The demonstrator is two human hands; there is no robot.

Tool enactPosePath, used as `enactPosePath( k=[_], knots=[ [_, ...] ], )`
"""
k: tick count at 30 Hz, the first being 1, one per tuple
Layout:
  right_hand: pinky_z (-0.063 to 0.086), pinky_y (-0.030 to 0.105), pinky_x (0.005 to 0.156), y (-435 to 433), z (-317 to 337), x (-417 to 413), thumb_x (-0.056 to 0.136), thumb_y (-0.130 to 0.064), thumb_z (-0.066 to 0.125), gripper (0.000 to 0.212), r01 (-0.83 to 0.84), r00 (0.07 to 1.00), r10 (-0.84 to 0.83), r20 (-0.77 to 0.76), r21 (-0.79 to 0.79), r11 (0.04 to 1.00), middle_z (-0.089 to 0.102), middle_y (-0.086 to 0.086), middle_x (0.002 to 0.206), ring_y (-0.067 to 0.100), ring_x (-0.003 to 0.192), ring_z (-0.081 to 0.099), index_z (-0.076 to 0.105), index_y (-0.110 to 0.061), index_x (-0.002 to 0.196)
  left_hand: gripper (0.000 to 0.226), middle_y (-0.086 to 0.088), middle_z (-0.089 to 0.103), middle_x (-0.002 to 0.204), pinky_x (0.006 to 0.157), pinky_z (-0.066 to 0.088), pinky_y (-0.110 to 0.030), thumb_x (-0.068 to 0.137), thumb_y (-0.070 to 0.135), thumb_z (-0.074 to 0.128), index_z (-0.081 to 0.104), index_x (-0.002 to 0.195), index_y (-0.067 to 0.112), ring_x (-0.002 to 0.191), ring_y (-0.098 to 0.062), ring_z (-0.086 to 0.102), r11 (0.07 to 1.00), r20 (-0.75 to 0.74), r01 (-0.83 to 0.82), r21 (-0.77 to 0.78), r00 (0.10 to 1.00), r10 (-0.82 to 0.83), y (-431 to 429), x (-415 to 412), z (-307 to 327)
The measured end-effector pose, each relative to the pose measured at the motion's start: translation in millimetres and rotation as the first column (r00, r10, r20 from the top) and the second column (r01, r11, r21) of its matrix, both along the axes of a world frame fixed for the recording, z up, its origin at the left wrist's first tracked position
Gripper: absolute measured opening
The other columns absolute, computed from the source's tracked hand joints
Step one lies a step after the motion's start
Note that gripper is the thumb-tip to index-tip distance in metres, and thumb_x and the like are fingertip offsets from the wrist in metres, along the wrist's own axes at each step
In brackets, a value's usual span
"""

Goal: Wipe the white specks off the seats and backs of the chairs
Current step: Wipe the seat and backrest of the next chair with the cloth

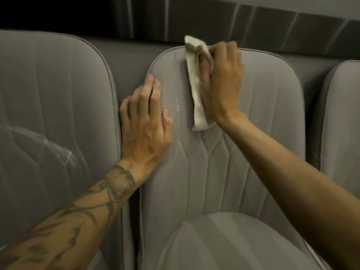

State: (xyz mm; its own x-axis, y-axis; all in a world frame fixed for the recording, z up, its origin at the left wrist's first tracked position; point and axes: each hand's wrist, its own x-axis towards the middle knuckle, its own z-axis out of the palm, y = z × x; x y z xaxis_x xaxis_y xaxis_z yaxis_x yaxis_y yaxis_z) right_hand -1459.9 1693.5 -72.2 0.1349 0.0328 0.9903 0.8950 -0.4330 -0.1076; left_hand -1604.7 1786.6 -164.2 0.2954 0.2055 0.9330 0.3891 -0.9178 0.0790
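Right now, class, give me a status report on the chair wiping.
Right hand pressing cloth on middle chair back. Left hand flat, bracing its edge. White specks remain between hands. Nothing in the way.

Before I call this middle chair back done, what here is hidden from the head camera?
- Fabric under the cloth and right hand: covered, so specks there are unknown.
- Fabric under the left hand, beside the white streak: covered.
- Right chair: mostly cut off by the frame edge.
- Middle seat: front cut off, partly behind the right forearm.
- Left chair: lower part behind the left forearm.
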Motion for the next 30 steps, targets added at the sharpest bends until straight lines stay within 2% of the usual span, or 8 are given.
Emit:
enactPosePath(
  k=[6,8,12,14,17,22,27,30],
  knots=[
    [0.046,0.048,0.071,-31,-127,-45,0.100,-0.021,0.051,0.026,-0.150,0.988,0.149,-0.028,-0.343,0.927,0.058,0.018,0.090,0.036,0.078,0.055,0.063,-0.002,0.087,0.059,-0.011,0.033,0.167,0.122,0.024,-0.052,0.102,0.025,0.039,0.036,0.158,0.007,0.147,-0.029,0.041,0.997,-0.068,-0.074,0.014,0.995,0.074,-6,-7,3],
    [0.046,0.048,0.071,-36,-116,-42,0.101,-0.025,0.050,0.028,-0.131,0.991,0.119,-0.057,-0.357,0.925,0.058,0.018,0.091,0.036,0.079,0.055,0.063,-0.003,0.089,0.058,-0.008,0.031,0.168,0.122,0.021,-0.054,0.104,0.028,0.036,0.034,0.160,0.009,0.146,-0.025,0.041,0.997,-0.118,-0.075,0.023,0.990,0.077,-7,-16,6],
    [0.044,0.047,0.076,-3,-17,-32,0.102,-0.030,0.046,0.027,-0.028,0.999,0.021,-0.043,-0.177,0.984,0.058,0.016,0.100,0.034,0.088,0.055,0.061,-0.008,0.096,0.052,-0.007,0.040,0.162,0.122,0.015,-0.054,0.108,0.032,0.031,0.039,0.156,0.013,0.147,-0.026,0.039,0.979,-0.184,-0.088,0.182,0.975,0.122,19,-41,21],
    [0.043,0.041,0.077,12,19,-34,0.100,-0.032,0.049,0.024,-0.048,0.998,0.043,-0.035,-0.130,0.990,0.058,0.010,0.103,0.027,0.089,0.054,0.061,-0.011,0.099,0.052,-0.008,0.037,0.163,0.123,0.013,-0.054,0.109,0.034,0.031,0.038,0.156,0.014,0.151,-0.029,0.033,0.982,-0.154,-0.116,0.152,0.978,0.139,37,-54,26],
    [0.043,0.042,0.075,19,-9,-57,0.100,-0.027,0.053,0.023,-0.158,0.987,0.160,-0.004,-0.182,0.971,0.058,0.014,0.097,0.030,0.086,0.053,0.063,-0.006,0.096,0.054,-0.011,0.031,0.167,0.126,0.015,-0.055,0.108,0.033,0.033,0.035,0.157,0.009,0.155,-0.030,0.026,0.990,-0.111,-0.112,0.082,0.987,0.121,49,-60,27],
    [0.043,0.046,0.070,-19,-82,-73,0.103,-0.027,0.051,0.029,-0.250,0.947,0.315,0.055,-0.487,0.837,0.058,0.017,0.090,0.035,0.079,0.054,0.063,-0.002,0.091,0.052,-0.013,0.036,0.164,0.126,0.016,-0.055,0.106,0.029,0.035,0.042,0.153,0.007,0.155,-0.031,0.027,0.993,-0.072,-0.096,0.072,0.992,0.101,49,-54,23],
    [0.045,0.044,0.074,20,14,-45,0.100,-0.030,0.053,0.024,-0.076,0.994,0.089,0.059,-0.194,0.978,0.058,0.012,0.097,0.028,0.084,0.054,0.062,-0.008,0.097,0.049,-0.013,0.039,0.162,0.125,0.018,-0.056,0.106,0.028,0.035,0.046,0.149,0.008,0.154,-0.030,0.029,0.990,-0.068,-0.103,0.091,0.992,0.110,50,-54,22],
    [0.045,0.042,0.074,30,5,-56,0.099,-0.031,0.055,0.022,-0.141,0.990,0.144,0.005,-0.167,0.976,0.056,0.009,0.098,0.024,0.086,0.051,0.062,-0.010,0.096,0.048,-0.012,0.040,0.161,0.125,0.018,-0.055,0.106,0.027,0.035,0.047,0.148,0.007,0.154,-0.029,0.029,0.991,-0.055,-0.094,0.095,0.994,0.099,50,-54,22]
  ],
)
